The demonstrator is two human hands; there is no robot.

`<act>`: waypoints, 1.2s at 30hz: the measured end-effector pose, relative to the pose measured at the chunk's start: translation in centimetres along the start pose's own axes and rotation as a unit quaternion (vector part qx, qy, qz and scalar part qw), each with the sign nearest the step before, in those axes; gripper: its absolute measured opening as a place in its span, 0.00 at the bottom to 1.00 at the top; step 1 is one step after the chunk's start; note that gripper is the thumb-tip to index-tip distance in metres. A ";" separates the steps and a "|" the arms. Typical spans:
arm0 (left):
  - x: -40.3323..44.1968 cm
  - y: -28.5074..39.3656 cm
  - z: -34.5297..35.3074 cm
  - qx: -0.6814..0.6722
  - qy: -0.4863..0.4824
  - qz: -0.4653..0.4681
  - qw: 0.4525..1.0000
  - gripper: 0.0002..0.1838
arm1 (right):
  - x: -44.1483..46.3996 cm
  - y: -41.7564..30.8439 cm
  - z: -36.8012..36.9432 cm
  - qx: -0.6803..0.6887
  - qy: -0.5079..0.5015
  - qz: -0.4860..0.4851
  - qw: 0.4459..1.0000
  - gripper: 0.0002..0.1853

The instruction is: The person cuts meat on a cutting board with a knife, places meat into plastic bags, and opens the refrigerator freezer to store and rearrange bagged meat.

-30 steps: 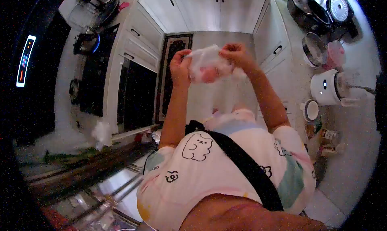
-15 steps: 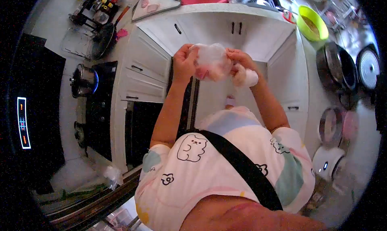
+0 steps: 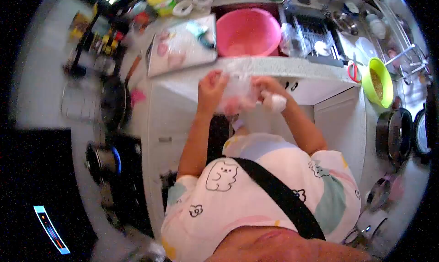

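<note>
A clear plastic bag (image 3: 238, 86) with pinkish pieces, perhaps meat, in its lower part hangs between my two hands in front of the counter edge. My left hand (image 3: 211, 92) pinches the bag's left side near the top. On the other side, my right hand (image 3: 269, 86) has its fingers closed on the bag's right edge. A small white bundle (image 3: 275, 103) sits against my right hand and wrist; whether it is held or worn I cannot tell. Motion blurs the bag and the fingertips.
Beyond my hands are a pink basin (image 3: 249, 31) and a white cutting board (image 3: 183, 47) bearing pink pieces and a greenish item. Red-handled scissors (image 3: 353, 72) lie near a lime-green bowl (image 3: 377, 84). At left, a pot (image 3: 100, 164) stands over a blue flame.
The view has tipped up and forward, bringing more of the counter, basin and board into sight. Both hands still hold the bag, which now hangs longer and flatter between them.
</note>
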State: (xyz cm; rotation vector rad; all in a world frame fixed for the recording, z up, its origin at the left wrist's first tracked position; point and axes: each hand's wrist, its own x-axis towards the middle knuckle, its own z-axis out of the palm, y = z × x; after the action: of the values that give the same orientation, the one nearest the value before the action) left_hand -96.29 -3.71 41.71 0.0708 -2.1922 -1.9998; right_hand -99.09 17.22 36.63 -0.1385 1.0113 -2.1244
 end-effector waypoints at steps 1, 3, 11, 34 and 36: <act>1.7 -1.0 -0.1 0.023 -0.049 0.001 0.999 0.06 | 2.6 1.6 -3.8 -0.114 0.014 -0.012 0.993 0.11; 4.3 -1.0 0.2 0.037 -0.095 0.028 0.994 0.06 | 3.4 -0.6 -3.9 -0.207 0.071 0.012 0.976 0.14; 11.0 0.2 0.3 -0.047 -0.113 -0.077 0.990 0.06 | -1.9 -7.6 -13.5 0.050 0.480 -0.264 0.835 0.17; 13.2 1.3 7.6 -0.099 0.100 -0.080 0.987 0.03 | 12.4 -36.9 -42.1 0.352 0.415 -0.464 0.699 0.28; 12.9 1.5 8.5 -0.095 0.124 -0.089 0.984 0.04 | 13.2 -37.0 -43.5 0.413 0.406 -0.455 0.676 0.31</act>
State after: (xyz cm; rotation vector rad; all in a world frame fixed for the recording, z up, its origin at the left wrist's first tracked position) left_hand -110.21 2.90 43.75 0.4804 -1.8928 -2.1478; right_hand -147.47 49.72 30.21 1.0583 0.2059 -3.5038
